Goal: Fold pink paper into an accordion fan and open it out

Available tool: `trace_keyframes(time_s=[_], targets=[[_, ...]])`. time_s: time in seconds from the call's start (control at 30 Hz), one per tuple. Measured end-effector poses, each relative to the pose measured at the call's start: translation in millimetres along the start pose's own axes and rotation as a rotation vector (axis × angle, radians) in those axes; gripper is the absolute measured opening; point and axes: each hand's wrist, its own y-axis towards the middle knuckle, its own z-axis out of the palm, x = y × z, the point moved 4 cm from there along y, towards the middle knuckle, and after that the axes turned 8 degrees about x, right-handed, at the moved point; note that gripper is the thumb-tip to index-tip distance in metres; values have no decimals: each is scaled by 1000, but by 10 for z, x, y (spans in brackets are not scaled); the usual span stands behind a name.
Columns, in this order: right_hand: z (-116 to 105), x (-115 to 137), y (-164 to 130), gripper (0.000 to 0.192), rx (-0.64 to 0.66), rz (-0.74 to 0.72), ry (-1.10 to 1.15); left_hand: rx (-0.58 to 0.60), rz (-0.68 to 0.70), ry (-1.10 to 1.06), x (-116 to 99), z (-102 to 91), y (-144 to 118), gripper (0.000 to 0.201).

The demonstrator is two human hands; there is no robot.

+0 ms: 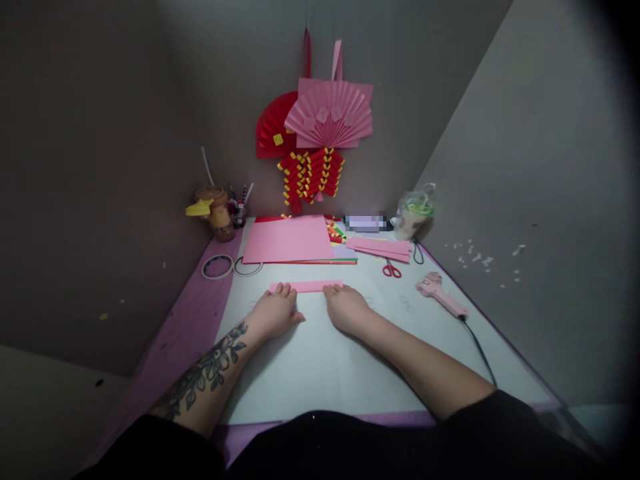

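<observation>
Left hand point(277, 312) and right hand point(346, 308) press fingers flat on narrow pink paper strip point(306, 287), mid-table, already folded slim. Large pink sheet point(289, 240), scissors point(392, 269), glue gun point(440, 292) lie beyond, untouched.

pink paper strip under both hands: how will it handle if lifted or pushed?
The pink paper strip looks thin and flat, so it is probably very light and floppy, sagging if lifted by one end. It lies flush on the smooth white table surface, so a push would likely slide it. The left hand and right hand press its ends.
</observation>
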Motion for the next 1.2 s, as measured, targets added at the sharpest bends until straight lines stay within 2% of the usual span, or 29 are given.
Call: trace_keyframes(time_s=[0.1, 0.3, 0.43, 0.5, 0.6, 0.7, 0.77, 0.83, 0.9, 0.97, 1.1, 1.2], targets=[[-3, -102, -45, 36, 30, 62, -9, -2, -72, 58, 67, -82, -63, 42], [0, -286, -103, 37, 71, 124, -15, 2, -238, 127, 124, -191, -123, 37], [20, -443, -63, 33, 14, 141, 47, 58, -243, 138, 145, -203, -81, 27], [34, -510, -36, 33, -30, 150, 85, 49, -258, 125, 177, -202, -55, 27], [62, -562, -12, 31, -58, 158, 120, -47, -326, 70, 249, -235, -51, 34], [78, -564, -7, 31, -55, 153, 130, -252, -393, 21, 312, -339, -100, 43], [78, -555, -8, 31, -50, 149, 134, -403, -338, 11, 298, -406, -128, 43], [78, -546, -8, 31, -43, 153, 137, -471, -163, -3, 219, -402, -115, 36], [78, -542, -5, 31, -42, 157, 141, -428, 30, -27, 113, -302, -65, 31], [76, -549, -3, 29, -61, 160, 154, -316, 146, -51, 29, -141, 0, 36], [90, -651, -9, 27, -57, 200, 202, -100, 171, -151, -19, 109, 84, 42], [99, -750, -22, 28, -24, 209, 234, -41, 143, -204, -15, 127, 82, 45]])
